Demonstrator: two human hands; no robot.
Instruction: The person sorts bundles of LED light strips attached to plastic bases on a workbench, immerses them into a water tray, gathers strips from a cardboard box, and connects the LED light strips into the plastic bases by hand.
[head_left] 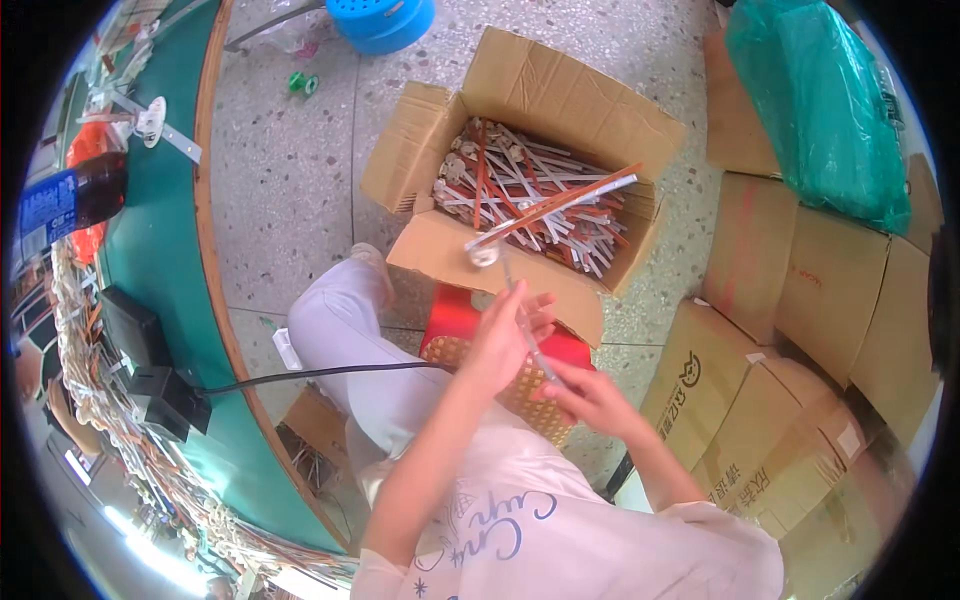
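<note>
Where the carton (570,95) opens, strips (545,195) lie jumbled; some brown.

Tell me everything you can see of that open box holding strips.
The open box looks like brown cardboard, set at a slant, its flaps spread outward. Jumbled thin strips, silvery and reddish-brown, fill much of it, with pale rounded pieces toward the left end. Longer strips cross above its near edge; whether they rest on it is unclear. Its underside is hidden. The left hand overlaps the near flap in view; touching can't be told.
</note>
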